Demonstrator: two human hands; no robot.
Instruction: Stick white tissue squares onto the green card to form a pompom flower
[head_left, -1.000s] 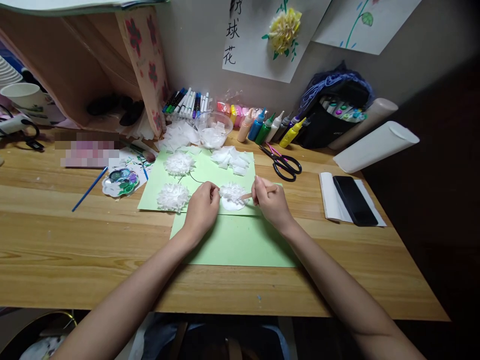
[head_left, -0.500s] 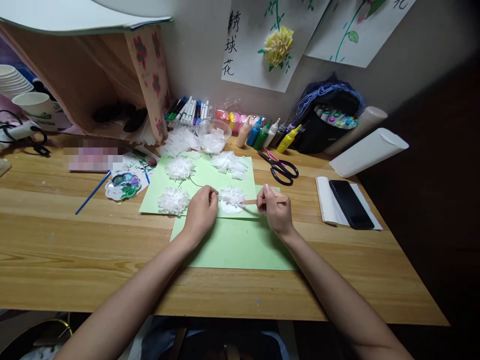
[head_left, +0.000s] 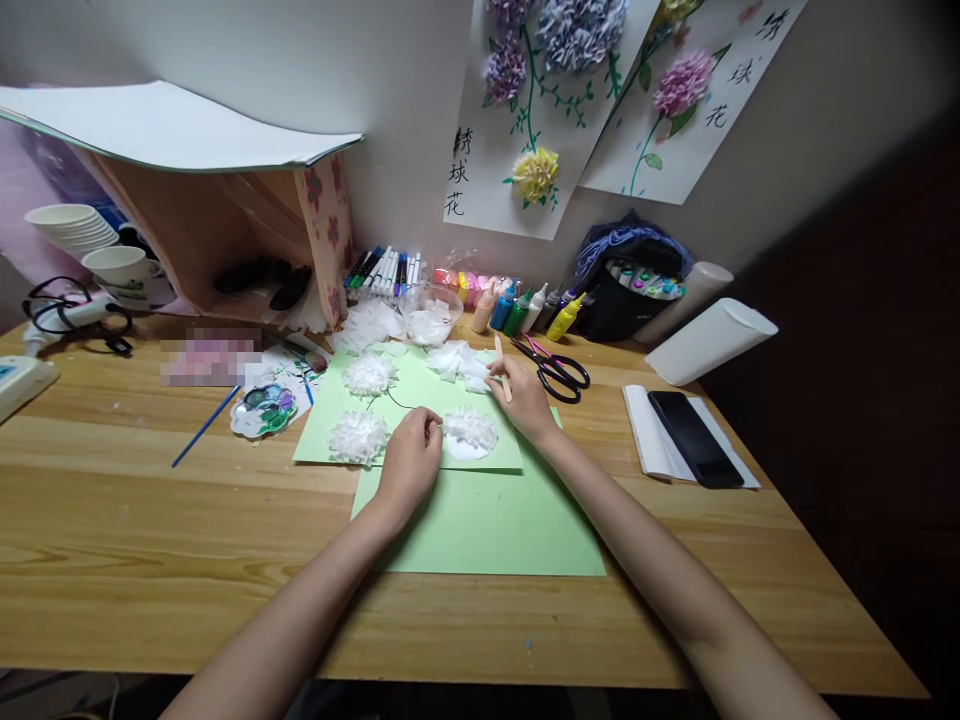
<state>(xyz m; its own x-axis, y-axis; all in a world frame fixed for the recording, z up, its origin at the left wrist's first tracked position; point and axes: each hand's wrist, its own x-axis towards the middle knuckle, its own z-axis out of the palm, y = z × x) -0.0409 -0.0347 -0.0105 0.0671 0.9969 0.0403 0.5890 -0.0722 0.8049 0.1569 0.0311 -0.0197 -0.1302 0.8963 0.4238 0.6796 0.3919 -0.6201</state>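
Three ruffled white tufts sit on the upper green sheet [head_left: 411, 372], which overlaps a lower green sheet [head_left: 487, 530] laid toward the near edge of the table [head_left: 187, 570]. Two look complete: the far tuft [head_left: 370, 374], by the sheet's far left corner, and the near tuft [head_left: 358, 437], by its near left corner, both ruffled all over. The third tuft [head_left: 470, 428], close to the sheet's near edge and toward its near right corner, seems only part covered; a smooth strip of its white base [head_left: 466, 452] lies bare along the near side, and that strip is what appears left to fill.

The left hand [head_left: 411, 458] rests at the third tuft's left side, fingers curled in; whether its grip has hold of anything cannot be told, since the fingertips are small and partly turned away. The right hand [head_left: 525, 400] has its grip closed on a flat wooden stick [head_left: 507, 388], fingertips at the loose white pieces [head_left: 452, 360] near the sheet's far right corner (possibly touching one, though it is hard to be sure). Plenty of material remains: those pieces, plus more in the clear bowl [head_left: 430, 322] just past the sheet's far edge.
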